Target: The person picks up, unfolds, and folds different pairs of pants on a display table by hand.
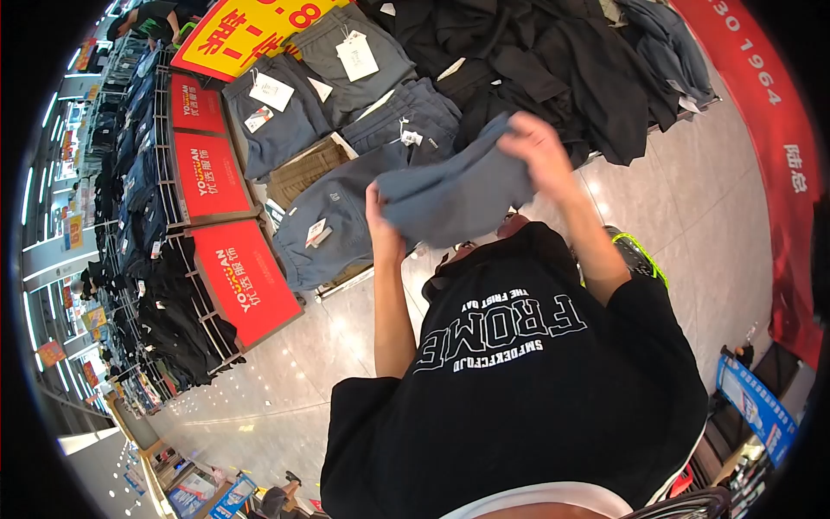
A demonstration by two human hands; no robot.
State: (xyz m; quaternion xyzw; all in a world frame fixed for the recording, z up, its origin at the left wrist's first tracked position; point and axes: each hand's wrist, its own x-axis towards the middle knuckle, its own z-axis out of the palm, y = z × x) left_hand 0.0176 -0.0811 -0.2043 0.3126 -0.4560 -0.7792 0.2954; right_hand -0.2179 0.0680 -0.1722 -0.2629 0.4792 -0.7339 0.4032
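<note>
A folded pair of grey-blue trousers (462,203), slightly blurred, is held up between my two hands in front of my chest. My left hand (385,223) is closed around its left end. At the upper right end, my right hand (538,149) grips the fabric, its fingertips partly blurred. Just beyond and below the held garment lie blue-grey trousers with a white tag (316,195) on the display table. Further back are folded blue trousers with a drawstring (406,121), brown trousers (307,173) and tagged grey trousers (359,56).
A heap of black garments (536,69) covers the table's right part. Red sign boards (242,281) line its left side, with a yellow price sign (246,35) behind. Racks of hanging clothes (130,199) stand at left. A red banner (769,112) rises at right above the tiled floor (709,199).
</note>
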